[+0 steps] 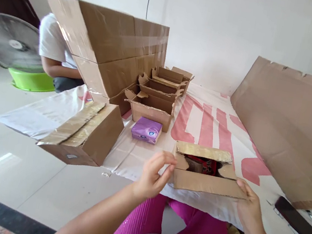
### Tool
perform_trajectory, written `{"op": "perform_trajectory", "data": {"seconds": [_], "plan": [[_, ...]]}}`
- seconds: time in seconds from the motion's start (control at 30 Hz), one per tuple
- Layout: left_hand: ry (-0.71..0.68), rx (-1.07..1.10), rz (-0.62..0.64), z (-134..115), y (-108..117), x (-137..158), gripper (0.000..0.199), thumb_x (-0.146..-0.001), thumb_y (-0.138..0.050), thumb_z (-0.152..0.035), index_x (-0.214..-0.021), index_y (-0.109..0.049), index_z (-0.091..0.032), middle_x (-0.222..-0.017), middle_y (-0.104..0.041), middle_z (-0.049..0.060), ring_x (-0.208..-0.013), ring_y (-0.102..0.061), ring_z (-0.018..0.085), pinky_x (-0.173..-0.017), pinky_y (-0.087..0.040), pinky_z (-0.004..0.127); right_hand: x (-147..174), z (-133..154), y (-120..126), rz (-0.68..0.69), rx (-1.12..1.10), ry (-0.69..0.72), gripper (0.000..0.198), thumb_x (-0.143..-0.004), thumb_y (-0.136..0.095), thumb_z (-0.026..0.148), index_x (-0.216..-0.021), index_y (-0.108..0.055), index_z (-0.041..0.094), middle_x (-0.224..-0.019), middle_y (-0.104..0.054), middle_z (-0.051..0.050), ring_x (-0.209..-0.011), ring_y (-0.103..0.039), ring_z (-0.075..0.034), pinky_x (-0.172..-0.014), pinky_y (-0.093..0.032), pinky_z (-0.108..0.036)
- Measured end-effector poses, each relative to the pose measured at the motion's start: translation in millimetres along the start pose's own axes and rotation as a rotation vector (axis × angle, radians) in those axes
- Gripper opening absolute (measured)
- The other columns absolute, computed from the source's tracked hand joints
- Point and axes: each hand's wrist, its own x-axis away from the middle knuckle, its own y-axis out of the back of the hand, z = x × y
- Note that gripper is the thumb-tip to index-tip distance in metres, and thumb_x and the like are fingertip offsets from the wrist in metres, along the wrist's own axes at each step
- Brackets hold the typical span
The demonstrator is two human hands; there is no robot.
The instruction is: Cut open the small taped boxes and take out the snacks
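In front of me on the cloth lies a small cardboard box [207, 183] with its long flaps partly folded apart. Through the gap in its top shows a red and dark package [209, 166] with black lettering. My left hand [154, 176] has its fingers curled, with thumb and index finger pinching at the box's left end. At the opposite end, my right hand [250, 204] grips the front right corner, thumb on the flap. A purple tissue pack [146, 130] rests beyond my left hand.
Several open cardboard boxes [150, 113] stand in a row beside stacked large cartons [109, 37]. A taped box [101, 136] sits at the left table edge. A cardboard sheet [289, 123] and a dark phone [301, 225] are right. A person [56, 44] sits behind the cartons near a fan [9, 42].
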Motion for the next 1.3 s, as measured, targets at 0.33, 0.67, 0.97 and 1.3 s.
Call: {"op": "perform_trajectory", "data": {"seconds": [0.33,0.67,0.97,1.3], "plan": [[-0.088,-0.725,0.54,-9,-9,-37,0.028,-0.088,-0.056,-0.04,-0.076,-0.068,-0.018,-0.099,-0.067,0.01,-0.121,-0.052,0.034,-0.115,-0.008,0.065,19,50,11,0.038,0.108,0.194,0.028,-0.095,-0.049,0.044,-0.112,-0.057,0.023,-0.069,-0.065,0.0,-0.058,-0.062,-0.015,-0.06,-0.054,-0.029],[0.364,-0.689,0.296,7,18,-16,0.052,-0.079,-0.068,-0.052,-0.118,-0.057,-0.019,-0.105,-0.068,0.011,-0.097,-0.065,0.03,-0.083,-0.051,0.044,-9,122,-29,0.266,0.349,0.601,0.032,-0.09,-0.059,0.032,-0.064,-0.041,0.023,-0.097,-0.063,-0.007,-0.094,-0.064,-0.021,-0.076,-0.051,-0.031],[0.436,-0.25,0.172,30,5,26,0.032,-0.081,-0.068,-0.035,-0.109,-0.059,-0.022,-0.104,-0.068,0.005,-0.095,-0.064,0.021,-0.08,-0.052,0.034,-55,120,-91,0.684,0.967,0.52,0.026,-0.067,-0.063,-0.001,-0.073,-0.053,0.022,-0.068,-0.063,0.0,-0.06,-0.059,-0.018,-0.052,-0.031,-0.026],[0.44,-0.342,0.152,10,47,19,0.018,-0.081,-0.065,-0.038,-0.082,-0.06,-0.021,-0.074,-0.063,0.0,-0.072,-0.057,0.017,-0.065,-0.043,0.026,-40,159,-56,0.154,0.261,0.911,0.02,-0.085,-0.049,0.004,-0.08,-0.049,0.023,-0.085,-0.062,-0.004,-0.084,-0.06,-0.019,-0.075,-0.047,-0.034]]}}
